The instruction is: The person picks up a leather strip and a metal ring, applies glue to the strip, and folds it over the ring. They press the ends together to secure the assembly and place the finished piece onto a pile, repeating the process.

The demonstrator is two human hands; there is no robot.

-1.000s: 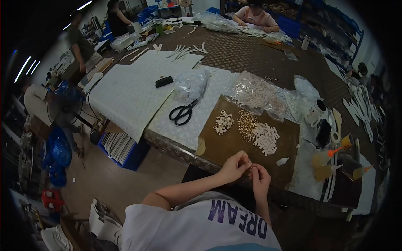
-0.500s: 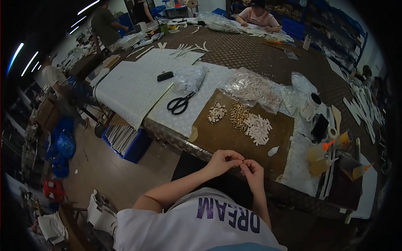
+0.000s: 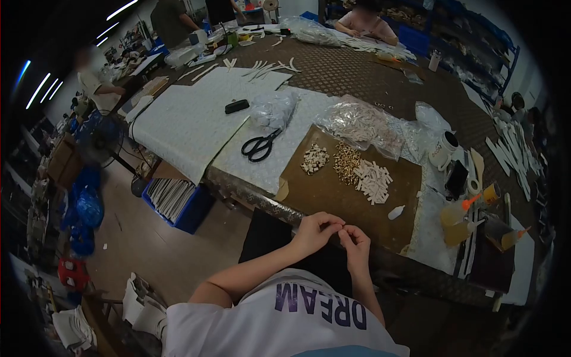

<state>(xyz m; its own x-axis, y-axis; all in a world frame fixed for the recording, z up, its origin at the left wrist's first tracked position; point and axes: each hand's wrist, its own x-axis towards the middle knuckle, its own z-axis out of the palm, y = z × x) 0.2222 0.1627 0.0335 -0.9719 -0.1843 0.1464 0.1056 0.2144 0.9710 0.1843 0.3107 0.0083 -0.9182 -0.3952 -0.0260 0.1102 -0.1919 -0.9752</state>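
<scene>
My left hand point(image 3: 317, 232) and my right hand point(image 3: 356, 245) meet at the fingertips over the table's front edge. Both are closed in a pinch; whatever lies between them is too small to make out. Just beyond them lies a brown mat point(image 3: 309, 189). It carries a heap of small cream-and-gold pieces point(image 3: 315, 159), a heap of gold-coloured metal pieces point(image 3: 345, 164) and a heap of short pale strips point(image 3: 373, 182). A small white bottle point(image 3: 395, 212) rests on the mat to the right of my hands.
Black-handled scissors point(image 3: 260, 147) and a clear bag of pale pieces point(image 3: 363, 126) lie farther back. Bottles of yellowish liquid point(image 3: 457, 232) and a white mug point(image 3: 442, 150) stand right. A blue crate point(image 3: 193, 217) sits on the floor left. Other people are around the table's far side.
The view has shifted slightly, so the table things appear a little farther right. My hands stay pinched together. The person at the far left has changed posture, an arm now reaching forward.
</scene>
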